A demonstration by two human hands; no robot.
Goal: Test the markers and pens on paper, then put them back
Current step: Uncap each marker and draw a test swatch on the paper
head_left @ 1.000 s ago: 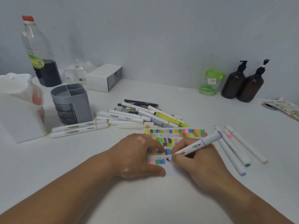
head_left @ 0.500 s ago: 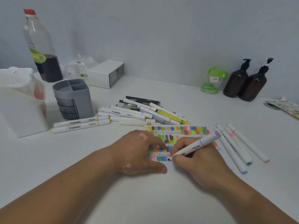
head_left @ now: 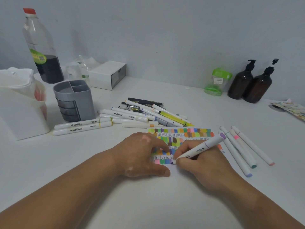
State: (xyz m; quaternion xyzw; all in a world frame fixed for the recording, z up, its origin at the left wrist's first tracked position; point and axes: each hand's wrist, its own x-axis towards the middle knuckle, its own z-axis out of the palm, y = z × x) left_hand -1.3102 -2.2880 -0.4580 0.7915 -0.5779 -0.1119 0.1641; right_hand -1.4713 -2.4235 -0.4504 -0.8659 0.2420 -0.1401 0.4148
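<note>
Marker [head_left: 203,147] barely shifted — R hand [head_left: 203,165] grips; spares [head_left: 82,124] read "MARKER".

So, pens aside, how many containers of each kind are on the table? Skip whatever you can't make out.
Brown pump bottles: 2
Red-capped plastic bottle: 1
Grey pen holder: 1
White drawer box: 1
White tub: 1
Green pouch: 1
Total: 7
The clear items behind the holder are too blurred to count.
</note>
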